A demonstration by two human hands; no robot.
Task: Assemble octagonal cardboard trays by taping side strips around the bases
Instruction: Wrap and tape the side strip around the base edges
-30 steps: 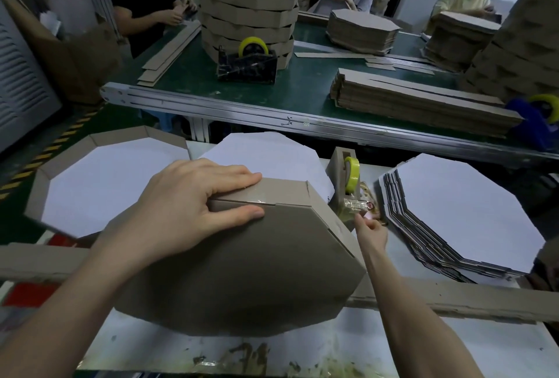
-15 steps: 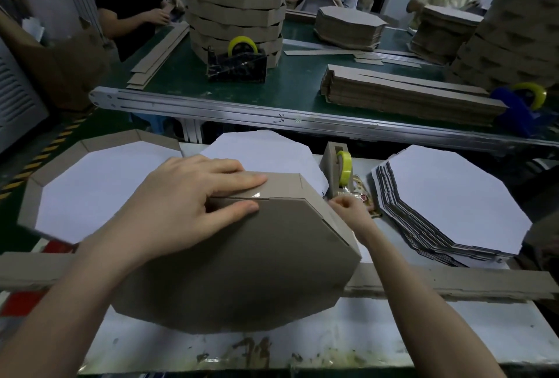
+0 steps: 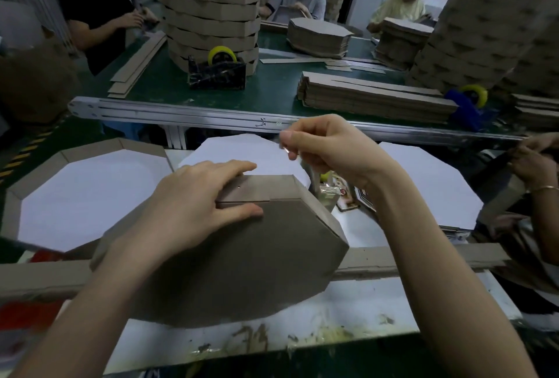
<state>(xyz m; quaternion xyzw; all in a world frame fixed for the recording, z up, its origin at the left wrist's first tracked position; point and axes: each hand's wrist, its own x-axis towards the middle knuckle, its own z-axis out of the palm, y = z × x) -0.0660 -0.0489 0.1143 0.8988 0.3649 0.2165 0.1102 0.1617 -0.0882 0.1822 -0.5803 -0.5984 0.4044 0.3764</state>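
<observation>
A brown octagonal tray [image 3: 242, 259] stands tilted on the white table, its underside toward me. My left hand [image 3: 193, 205] grips its top edge, fingers over the side strip [image 3: 266, 188] and thumb on the base near the seam. My right hand [image 3: 326, 148] is raised above and behind the tray, pinching a piece of clear tape [image 3: 292, 152]. The tape dispenser [image 3: 328, 193] with a yellow roll sits mostly hidden behind my right wrist.
A finished tray [image 3: 75, 196] lies open at left, a stack of white octagonal bases [image 3: 429, 184] at right. A long cardboard strip [image 3: 423, 256] lies across the table. Another person's hands [image 3: 532, 160] work at far right. Beyond, a green conveyor [image 3: 272, 87] carries stacks and dispensers.
My right hand left the dispenser and rose up and leftward with a piece of tape pinched in it. My left hand kept its hold on the tray's top edge.
</observation>
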